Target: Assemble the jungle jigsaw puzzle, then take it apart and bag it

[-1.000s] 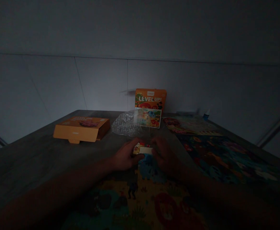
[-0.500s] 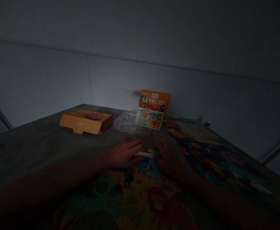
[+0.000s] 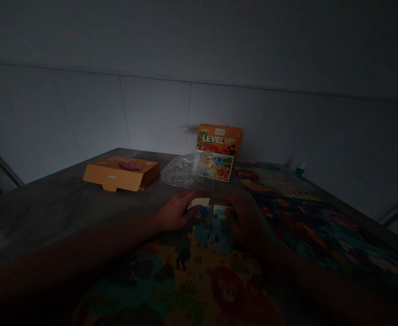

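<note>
My left hand point(image 3: 177, 212) is closed on a puzzle piece point(image 3: 204, 202) with a pale upper edge, thumb and fingers around its left side. Just to the right, my right hand point(image 3: 241, 216) grips a second puzzle piece point(image 3: 220, 211), also pale along its top. A narrow gap lies between the two pieces. Both sit at the far edge of a partly joined jigsaw puzzle point(image 3: 188, 271) showing lions, blue elephants and a pond. The light is dim, and the right hand's fingers are partly dark.
An open orange box point(image 3: 117, 174) lies at the left. Crumpled clear plastic point(image 3: 182, 172) rests before a picture card point(image 3: 219, 166), which leans on an upright "LEVEL UP!" box point(image 3: 219, 136). Two other puzzles, one dark point(image 3: 314, 231) and one lighter point(image 3: 274, 181), cover the right of the grey table point(image 3: 66, 199).
Both hands have shifted slightly and opened a view between them. Two pale-edged pieces now show apart, where a single pale strip showed between the hands before. The camera has tilted a little.
</note>
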Demonstrator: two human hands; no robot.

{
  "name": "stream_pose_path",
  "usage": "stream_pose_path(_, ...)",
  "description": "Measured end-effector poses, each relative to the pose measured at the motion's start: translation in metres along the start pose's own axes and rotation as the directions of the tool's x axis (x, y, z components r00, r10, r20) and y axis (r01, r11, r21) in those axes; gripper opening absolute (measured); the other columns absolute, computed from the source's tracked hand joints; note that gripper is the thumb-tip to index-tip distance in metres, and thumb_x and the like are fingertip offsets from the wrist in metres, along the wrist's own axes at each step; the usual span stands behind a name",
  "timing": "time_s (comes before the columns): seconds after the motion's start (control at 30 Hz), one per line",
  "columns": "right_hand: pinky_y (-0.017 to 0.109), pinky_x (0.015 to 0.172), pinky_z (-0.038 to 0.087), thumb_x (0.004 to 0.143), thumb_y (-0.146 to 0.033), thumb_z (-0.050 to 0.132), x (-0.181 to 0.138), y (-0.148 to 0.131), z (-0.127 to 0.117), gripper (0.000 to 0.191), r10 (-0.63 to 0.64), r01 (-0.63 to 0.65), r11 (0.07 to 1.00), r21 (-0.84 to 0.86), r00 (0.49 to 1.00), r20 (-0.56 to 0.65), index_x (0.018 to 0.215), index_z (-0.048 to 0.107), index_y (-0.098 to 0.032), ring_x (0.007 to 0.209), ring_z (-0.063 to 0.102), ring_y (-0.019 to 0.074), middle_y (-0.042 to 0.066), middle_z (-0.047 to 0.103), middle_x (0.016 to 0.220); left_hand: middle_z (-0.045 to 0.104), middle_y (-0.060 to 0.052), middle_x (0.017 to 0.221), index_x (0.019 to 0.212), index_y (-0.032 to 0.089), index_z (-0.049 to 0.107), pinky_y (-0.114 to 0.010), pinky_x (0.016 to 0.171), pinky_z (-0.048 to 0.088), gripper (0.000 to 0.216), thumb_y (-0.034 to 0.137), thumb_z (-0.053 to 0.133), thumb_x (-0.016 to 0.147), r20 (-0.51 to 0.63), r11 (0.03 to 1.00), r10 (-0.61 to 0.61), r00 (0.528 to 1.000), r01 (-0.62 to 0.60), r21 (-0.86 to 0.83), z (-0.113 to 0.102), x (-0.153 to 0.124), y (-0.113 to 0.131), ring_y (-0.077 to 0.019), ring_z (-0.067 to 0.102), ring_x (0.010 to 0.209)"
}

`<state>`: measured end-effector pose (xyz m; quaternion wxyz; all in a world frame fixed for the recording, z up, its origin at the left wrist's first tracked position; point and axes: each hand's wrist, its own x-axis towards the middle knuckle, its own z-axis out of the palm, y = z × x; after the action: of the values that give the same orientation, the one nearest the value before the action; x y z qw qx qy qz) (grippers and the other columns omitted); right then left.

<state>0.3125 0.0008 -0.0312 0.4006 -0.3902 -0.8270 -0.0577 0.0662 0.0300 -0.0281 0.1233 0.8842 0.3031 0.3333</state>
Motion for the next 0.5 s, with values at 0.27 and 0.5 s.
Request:
stream_pose_path(0.27,0.035,0.076,0.047,0.094,-0.011,0.049,0.006,-0.003,0.0,0.02,-0.17,0.18,0.977,0.115,0.981,-0.098,0.106,0.064,-0.017,0.086,0.057,0.0221,0.007,0.064,0.09,0.064,-0.01,0.111,0.116,0.019,0.053,-0.034,0.082,0.053,0.026,0.015,0.046,0.092,0.193,0.974,-0.125,0.973,0.083,0.21,-0.009,0.005,0.043,-0.0242,0.065,0.097)
stream_pose_path(0.5,0.037,0.076,0.051,0.096,-0.015,0.052,0.006,-0.01,0.004,0.023,-0.191,0.206,0.976,0.072,0.966,-0.172,0.117,0.06,-0.019,0.087,0.058,0.0234,0.008,0.065,0.095,0.065,-0.009,0.114,0.122,0.02,0.052,-0.034,0.091,0.049,0.026,0.024,0.037,0.101,-0.025,0.99,-0.13,0.991,0.128,-0.064,0.005,-0.001,0.045,-0.0217,0.062,0.105)
